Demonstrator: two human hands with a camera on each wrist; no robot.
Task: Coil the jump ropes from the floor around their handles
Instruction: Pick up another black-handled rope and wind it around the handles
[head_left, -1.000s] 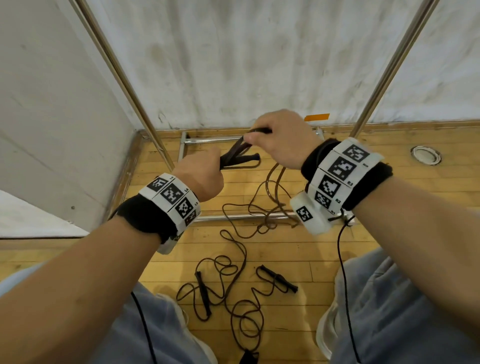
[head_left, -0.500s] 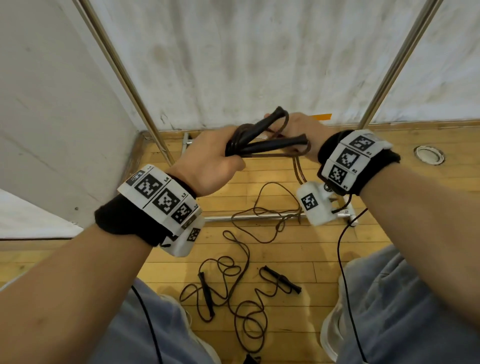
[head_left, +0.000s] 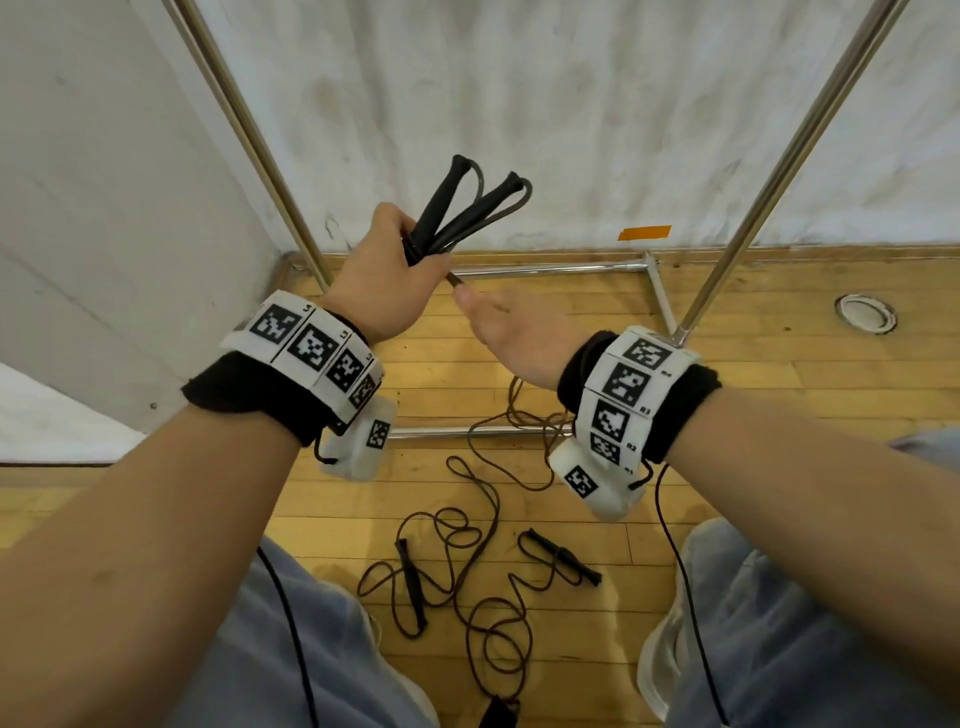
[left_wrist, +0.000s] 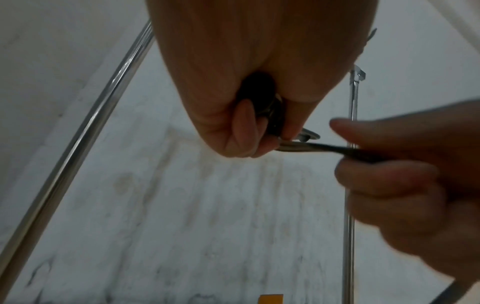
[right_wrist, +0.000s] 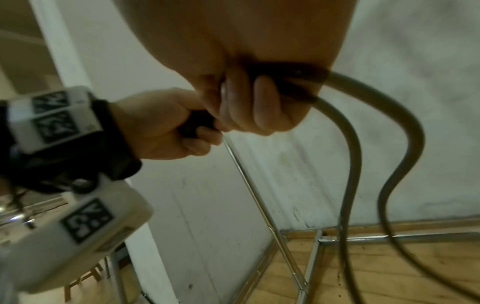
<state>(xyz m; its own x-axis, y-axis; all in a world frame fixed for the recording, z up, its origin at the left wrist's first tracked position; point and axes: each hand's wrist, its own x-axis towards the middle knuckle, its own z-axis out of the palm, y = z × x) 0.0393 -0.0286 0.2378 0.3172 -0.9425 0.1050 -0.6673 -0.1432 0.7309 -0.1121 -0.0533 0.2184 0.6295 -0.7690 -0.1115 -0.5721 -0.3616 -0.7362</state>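
Observation:
My left hand (head_left: 384, 280) grips the two black handles (head_left: 454, 208) of one jump rope, which point up and away in a V. Just below it my right hand (head_left: 511, 332) holds that rope's brown cord (head_left: 517, 410), which drops to the floor. In the left wrist view my left hand's fingers (left_wrist: 244, 131) curl round the handles (left_wrist: 259, 96), and the right hand (left_wrist: 394, 176) pinches the cord (left_wrist: 311, 147). The right wrist view shows two cord strands (right_wrist: 350, 164) hanging from my right hand (right_wrist: 249, 107). A second jump rope (head_left: 467, 566) lies tangled on the floor between my feet.
A chrome rack frame surrounds the spot: slanted poles (head_left: 244, 130), (head_left: 810, 130) and base bars (head_left: 545, 269) on the wood floor. White walls stand behind and to the left. A round floor fitting (head_left: 865, 314) sits at the right, and orange tape (head_left: 644, 232) marks the skirting.
My left hand has lifted and swung the handles from lying level to pointing up. My right hand has come off the handles' far end and dropped below the left hand onto the cord.

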